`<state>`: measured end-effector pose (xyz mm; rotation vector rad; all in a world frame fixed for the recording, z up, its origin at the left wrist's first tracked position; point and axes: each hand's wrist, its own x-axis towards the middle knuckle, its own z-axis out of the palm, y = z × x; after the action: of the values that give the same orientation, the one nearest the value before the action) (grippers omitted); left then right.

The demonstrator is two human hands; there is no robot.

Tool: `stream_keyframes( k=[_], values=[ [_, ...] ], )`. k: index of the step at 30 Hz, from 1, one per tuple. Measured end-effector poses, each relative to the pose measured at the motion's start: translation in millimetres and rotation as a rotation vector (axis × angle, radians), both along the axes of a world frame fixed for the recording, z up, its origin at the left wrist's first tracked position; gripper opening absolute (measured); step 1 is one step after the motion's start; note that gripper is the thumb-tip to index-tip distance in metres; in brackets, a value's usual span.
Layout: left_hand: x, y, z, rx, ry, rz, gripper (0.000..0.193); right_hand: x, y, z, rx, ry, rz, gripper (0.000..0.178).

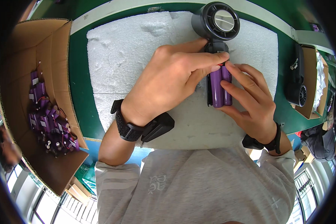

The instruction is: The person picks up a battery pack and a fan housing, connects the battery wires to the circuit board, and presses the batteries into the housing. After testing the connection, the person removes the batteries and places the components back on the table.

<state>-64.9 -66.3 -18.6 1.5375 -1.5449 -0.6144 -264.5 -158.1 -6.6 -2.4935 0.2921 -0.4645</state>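
Note:
A black handheld fan [215, 21] lies on the white foam sheet, its round head with a silver centre at the far side. Two purple cylindrical batteries [216, 87] sit side by side at its opened handle, over a dark half-shell. My left hand [175, 72] reaches across with thumb and index finger closed at the batteries' far end, near a bit of red wire; what they pinch is too small to make out. My right hand [252, 95] is wrapped round the batteries and handle from the right, thumb beneath, fingertips on the purple wrapping.
A cardboard box [59, 71] at the left holds several purple battery packs [46, 115] with wires. White foam [117, 48] covers the green table [84, 108]. Another black fan [296, 93] lies at the right beside a smaller cardboard box [310, 56] with white lining.

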Motion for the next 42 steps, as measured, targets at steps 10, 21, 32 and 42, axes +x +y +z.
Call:
stream_keyframes(
  k=[10,21,32,42],
  values=[
    [2,-1,-2,-0.018,-0.042,0.015,0.034,0,2,-11,0.117,-0.012,-0.057,0.049],
    [0,-1,0,0.171,0.192,0.055,0.049,2,-9,-5,0.093,-0.013,-0.011,0.048],
    [2,-4,-1,0.171,0.263,0.037,0.048,8,-6,1,0.235,0.086,-0.126,0.079],
    [2,0,3,0.143,0.183,-0.015,0.044,-2,-5,2,0.046,0.051,0.003,0.082]
  ],
)
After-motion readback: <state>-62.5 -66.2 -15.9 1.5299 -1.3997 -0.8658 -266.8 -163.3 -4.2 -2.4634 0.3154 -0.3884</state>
